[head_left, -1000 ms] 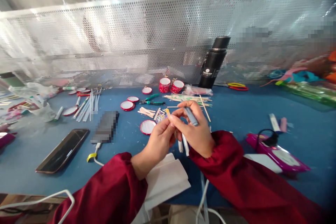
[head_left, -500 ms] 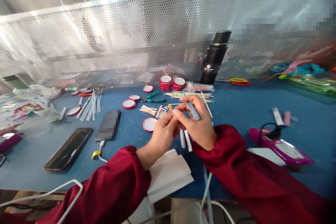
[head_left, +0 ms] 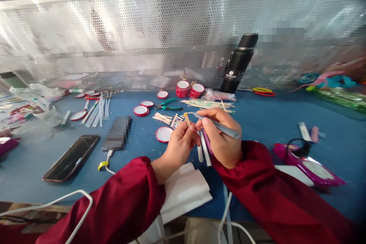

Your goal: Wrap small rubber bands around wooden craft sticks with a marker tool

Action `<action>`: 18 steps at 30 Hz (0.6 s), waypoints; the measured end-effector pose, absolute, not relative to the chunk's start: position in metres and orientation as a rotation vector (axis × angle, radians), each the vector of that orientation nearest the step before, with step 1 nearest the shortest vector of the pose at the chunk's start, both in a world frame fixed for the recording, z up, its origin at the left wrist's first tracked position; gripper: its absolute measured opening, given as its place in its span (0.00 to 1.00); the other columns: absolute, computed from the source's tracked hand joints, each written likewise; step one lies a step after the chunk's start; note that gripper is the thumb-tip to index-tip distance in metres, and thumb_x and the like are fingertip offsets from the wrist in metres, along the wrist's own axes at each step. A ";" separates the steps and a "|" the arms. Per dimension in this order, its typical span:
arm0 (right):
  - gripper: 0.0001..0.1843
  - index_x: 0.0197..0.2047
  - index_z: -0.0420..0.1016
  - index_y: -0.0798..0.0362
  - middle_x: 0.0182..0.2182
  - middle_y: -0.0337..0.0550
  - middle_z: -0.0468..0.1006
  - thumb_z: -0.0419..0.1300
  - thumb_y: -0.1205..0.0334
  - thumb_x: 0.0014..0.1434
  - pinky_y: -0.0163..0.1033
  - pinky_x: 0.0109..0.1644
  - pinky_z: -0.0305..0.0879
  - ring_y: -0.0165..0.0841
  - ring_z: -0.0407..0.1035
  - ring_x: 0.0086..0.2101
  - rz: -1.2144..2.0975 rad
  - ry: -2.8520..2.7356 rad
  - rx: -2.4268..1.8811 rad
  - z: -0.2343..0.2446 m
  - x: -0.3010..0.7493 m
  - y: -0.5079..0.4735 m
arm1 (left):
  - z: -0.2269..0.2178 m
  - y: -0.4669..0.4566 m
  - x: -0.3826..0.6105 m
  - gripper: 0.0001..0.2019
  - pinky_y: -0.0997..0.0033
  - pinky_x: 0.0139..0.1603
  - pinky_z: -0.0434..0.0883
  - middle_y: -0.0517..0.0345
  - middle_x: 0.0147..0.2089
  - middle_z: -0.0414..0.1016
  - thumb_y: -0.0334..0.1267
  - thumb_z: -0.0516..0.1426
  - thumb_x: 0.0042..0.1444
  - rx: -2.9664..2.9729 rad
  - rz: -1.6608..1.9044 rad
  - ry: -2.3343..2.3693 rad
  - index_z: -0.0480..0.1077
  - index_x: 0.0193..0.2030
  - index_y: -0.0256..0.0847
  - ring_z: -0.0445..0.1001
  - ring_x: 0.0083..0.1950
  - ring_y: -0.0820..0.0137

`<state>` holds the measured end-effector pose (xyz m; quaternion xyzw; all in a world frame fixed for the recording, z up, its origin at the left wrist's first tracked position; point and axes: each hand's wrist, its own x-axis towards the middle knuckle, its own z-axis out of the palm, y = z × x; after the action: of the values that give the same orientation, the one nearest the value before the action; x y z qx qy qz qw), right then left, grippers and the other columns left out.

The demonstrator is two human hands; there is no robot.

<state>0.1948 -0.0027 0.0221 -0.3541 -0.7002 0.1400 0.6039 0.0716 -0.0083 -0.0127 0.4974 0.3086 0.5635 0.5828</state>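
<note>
Though hemmed in, hands (head_left: pixel 200 137) mid-table (head_left: pixel 257 122).

blue table (head_left: pixel 257 122) – phone (head_left: pixel 70 157) | red-rimmed lids (head_left: pixel 141 110) | wooden sticks (head_left: pixel 207 104) | black flask (head_left: pixel 238 63)

Both hands sit mid-table, left hand (head_left: pixel 178 145) just left of right hand (head_left: pixel 221 139), fingertips touching. Small stick (head_left: pixel 187 119) in left hand's fingers; pen (head_left: pixel 219 126) across the right. Round lid (head_left: pixel 164 134) on table (head_left: pixel 271 118) just left of left hand. Pliers (head_left: pixel 168 106) and stick pile (head_left: pixel 210 104) behind the hands, flask (head_left: pixel 238 63) behind those by the mesh screen (head_left: pixel 143 38). Phone (head_left: pixel 71 157) far left, folded paper (head_left: pixel 184 190) at near edge under the wrists. Scissors (head_left: pixel 261 91) right of flask.
</note>
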 end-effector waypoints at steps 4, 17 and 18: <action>0.02 0.37 0.74 0.49 0.26 0.37 0.78 0.61 0.61 0.60 0.39 0.32 0.67 0.33 0.72 0.26 0.151 -1.696 -0.879 0.022 0.194 -0.004 | -0.015 -0.009 0.073 0.22 0.75 0.23 0.52 0.66 0.21 0.65 0.60 0.58 0.60 1.134 1.303 0.692 0.63 0.35 0.40 0.56 0.21 0.79; 0.07 0.32 0.68 0.48 0.26 0.38 0.75 0.60 0.60 0.62 0.40 0.35 0.65 0.33 0.71 0.29 0.009 -1.765 -0.895 0.018 0.194 -0.001 | -0.015 -0.010 0.074 0.26 0.76 0.22 0.50 0.69 0.21 0.57 0.63 0.59 0.57 1.150 1.312 0.676 0.63 0.30 0.40 0.52 0.21 0.80; 0.07 0.32 0.68 0.48 0.26 0.38 0.75 0.60 0.60 0.62 0.40 0.35 0.65 0.33 0.71 0.29 0.004 -1.765 -0.890 0.018 0.194 0.000 | -0.014 -0.011 0.074 0.26 0.76 0.22 0.50 0.69 0.21 0.57 0.63 0.60 0.56 1.138 1.313 0.676 0.63 0.30 0.40 0.52 0.21 0.80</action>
<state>0.1936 -0.0004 0.0179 -0.3759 -0.7458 0.0016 0.5500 0.0745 -0.0105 -0.0141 0.4900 0.2913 0.5655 0.5960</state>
